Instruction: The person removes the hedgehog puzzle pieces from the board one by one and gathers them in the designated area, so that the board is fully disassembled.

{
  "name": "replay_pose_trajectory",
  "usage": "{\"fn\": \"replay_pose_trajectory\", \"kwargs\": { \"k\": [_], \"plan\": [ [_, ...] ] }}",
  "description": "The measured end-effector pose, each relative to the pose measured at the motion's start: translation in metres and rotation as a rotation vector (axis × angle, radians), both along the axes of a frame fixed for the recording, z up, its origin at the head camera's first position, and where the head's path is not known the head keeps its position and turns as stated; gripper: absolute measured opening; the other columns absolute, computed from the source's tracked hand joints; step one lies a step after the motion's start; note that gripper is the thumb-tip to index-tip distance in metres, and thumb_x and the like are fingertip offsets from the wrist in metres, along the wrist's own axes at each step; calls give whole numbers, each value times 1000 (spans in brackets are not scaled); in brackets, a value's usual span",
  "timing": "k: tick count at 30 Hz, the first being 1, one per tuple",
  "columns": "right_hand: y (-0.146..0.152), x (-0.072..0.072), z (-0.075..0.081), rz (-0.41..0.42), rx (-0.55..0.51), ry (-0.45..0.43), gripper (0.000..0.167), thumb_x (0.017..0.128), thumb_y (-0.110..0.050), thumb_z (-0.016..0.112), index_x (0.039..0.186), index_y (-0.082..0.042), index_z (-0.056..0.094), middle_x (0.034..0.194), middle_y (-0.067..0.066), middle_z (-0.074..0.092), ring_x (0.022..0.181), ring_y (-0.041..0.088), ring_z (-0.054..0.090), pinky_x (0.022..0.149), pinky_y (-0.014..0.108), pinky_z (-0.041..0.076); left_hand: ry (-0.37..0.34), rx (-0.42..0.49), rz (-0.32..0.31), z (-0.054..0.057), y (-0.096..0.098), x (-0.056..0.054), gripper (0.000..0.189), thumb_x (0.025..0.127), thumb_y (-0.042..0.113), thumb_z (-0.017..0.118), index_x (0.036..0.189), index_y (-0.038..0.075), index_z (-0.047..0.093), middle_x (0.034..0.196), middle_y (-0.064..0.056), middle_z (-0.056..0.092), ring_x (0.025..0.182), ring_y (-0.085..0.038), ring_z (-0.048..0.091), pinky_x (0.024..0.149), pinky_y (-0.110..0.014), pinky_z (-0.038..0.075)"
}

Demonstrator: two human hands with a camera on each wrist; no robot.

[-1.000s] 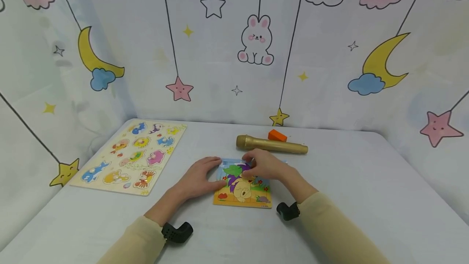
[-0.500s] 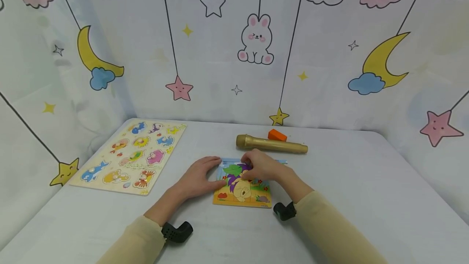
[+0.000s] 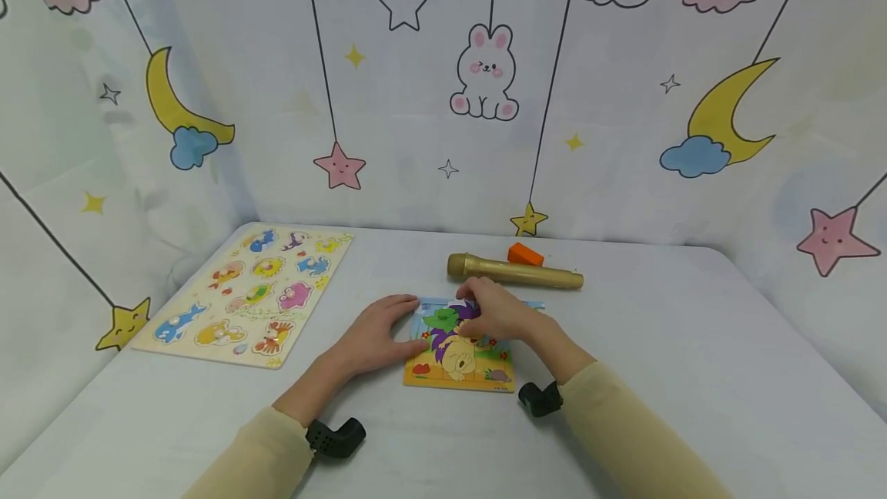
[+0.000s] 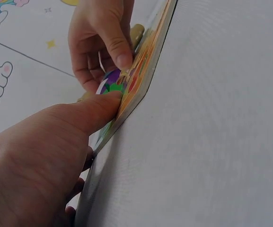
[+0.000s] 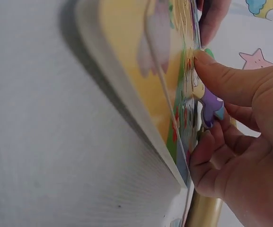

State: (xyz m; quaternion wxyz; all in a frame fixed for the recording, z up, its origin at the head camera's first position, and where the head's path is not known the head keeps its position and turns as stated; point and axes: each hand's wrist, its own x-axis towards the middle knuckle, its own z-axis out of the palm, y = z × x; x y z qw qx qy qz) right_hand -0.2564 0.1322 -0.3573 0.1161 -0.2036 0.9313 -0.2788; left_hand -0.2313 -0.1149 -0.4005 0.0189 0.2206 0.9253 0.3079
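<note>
A square jigsaw puzzle (image 3: 424,380) with a cartoon hedgehog picture lies flat on the table. My left hand (image 3: 374,337) rests along its left side. In the left wrist view its thumb (image 4: 103,109) presses on the picture's edge, the other fingers mostly hidden behind. Over the upper middle of the puzzle, my right hand (image 3: 500,312) pinches a purple puzzle piece (image 5: 210,105). That piece stands tilted up from the board between thumb and fingers in the right wrist view. Part of the puzzle is covered by the right hand.
Behind the puzzle lies a gold toy microphone (image 3: 514,271), with an orange block (image 3: 525,254) just beyond it. A large animal peg-puzzle board (image 3: 252,295) lies at the left. A blue strip (image 3: 536,305) shows past the right hand. Patterned cloth (image 3: 416,98) hangs behind the table.
Beside the right fingertips a white gap now shows at the puzzle's top, and the green and purple part has tilted up. My right hand rose slightly; the left stayed put.
</note>
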Motion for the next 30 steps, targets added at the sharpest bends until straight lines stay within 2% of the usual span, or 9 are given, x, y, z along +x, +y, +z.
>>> {"fn": "replay_pose_trajectory", "kwargs": {
  "k": [3,9,13,18,26,30],
  "plan": [
    [0,1,0,-6,-22,4,41,90,-16,79,126,-9,59,123,8,58,113,25,54,106,44,45,-2,-3,0,0,0,0,75,88,47,74,148,8,52,153,-7,46,144,-30,35,117,-50,29],
    [2,2,-2,-11,-87,17,25,96,-13,71,117,-15,59,111,4,66,95,20,59,93,41,53,3,-3,6,-1,1,-1,75,88,47,74,148,8,52,153,-7,46,144,-30,35,117,-51,29],
    [4,2,-2,-6,-111,31,18,99,-13,67,114,-15,59,108,3,69,91,18,60,88,39,54,0,-5,6,-1,1,-1,76,88,48,74,148,8,52,154,-7,46,145,-30,35,117,-51,29],
    [5,1,-2,1,-120,27,15,100,-11,65,112,-15,59,106,3,70,88,17,62,83,37,54,-3,-2,2,0,1,0,76,88,49,74,148,9,52,154,-7,45,145,-30,34,117,-51,28],
    [6,-1,2,4,-144,-12,14,101,-10,62,113,-15,57,90,2,68,77,19,59,70,33,49,-2,-6,3,2,0,1,76,88,49,73,148,9,52,154,-7,45,145,-30,34,117,-52,28],
    [10,-1,6,-3,-169,-11,15,101,-10,63,115,-13,59,97,3,69,83,20,60,76,34,53,-4,-7,1,2,0,1,76,88,49,73,149,9,51,154,-7,45,145,-30,33,117,-52,28]
  ]
}}
